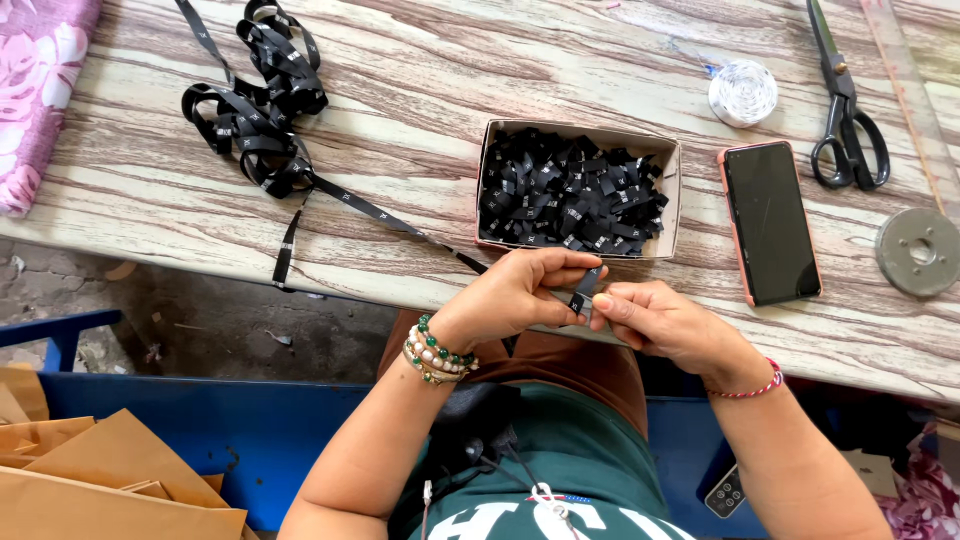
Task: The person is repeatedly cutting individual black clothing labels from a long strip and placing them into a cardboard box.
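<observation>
My left hand (525, 290) and my right hand (665, 322) meet at the table's near edge and pinch a small black woven label piece (583, 293) between their fingertips. Just beyond them stands a shallow cardboard box (580, 132) filled with several cut black labels (568, 192). A long black label ribbon (262, 105) lies coiled at the far left of the table, and its tail runs across the wood toward my left hand.
A black phone in a pink case (771, 222) lies right of the box. Black scissors (843, 110), a white tape roll (743, 93), a clear ruler (912, 90) and a grey metal disc (918, 251) sit at the far right. Pink floral fabric (38, 90) is at left, brown paper (100, 475) below.
</observation>
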